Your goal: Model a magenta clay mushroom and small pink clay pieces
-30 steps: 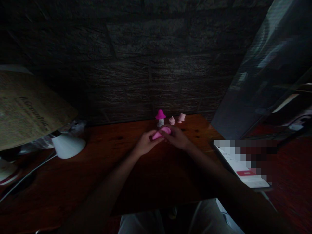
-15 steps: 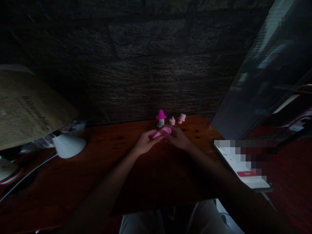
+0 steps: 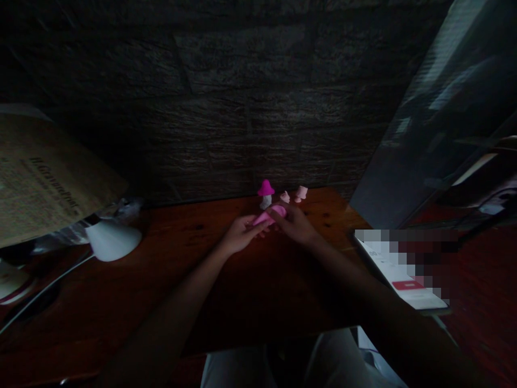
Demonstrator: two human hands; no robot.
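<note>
Both hands hold a smooth pink piece (image 3: 278, 210) with a rounded end and a narrower end, perhaps soft clay; its exact kind is unclear in the dim light. My left hand (image 3: 239, 234) grips its narrower left end. Around the rounded right end, the fingers of my right hand (image 3: 298, 224) are closed, with the thumb on top. Just behind stands a small mushroom figure (image 3: 265, 188) with a magenta cap and a pale stem. To its right are a small pale-pink swirled figure (image 3: 285, 197), partly hidden by my hand, and a pale-pink lamp-shaped figure (image 3: 301, 194).
A rough dark brick wall (image 3: 226, 124) rises behind the wooden table (image 3: 169, 280). On the left are a brown paper package (image 3: 48, 178), a white cone-shaped object (image 3: 113, 240) and a thin cable (image 3: 48, 293). A lit tablet-like screen (image 3: 420, 296), partly blurred out, lies at the right.
The pink piece has tilted and shifted slightly between my hands, showing more of its rounded end. My right hand now covers more of the swirled figure. The view has moved a little.
</note>
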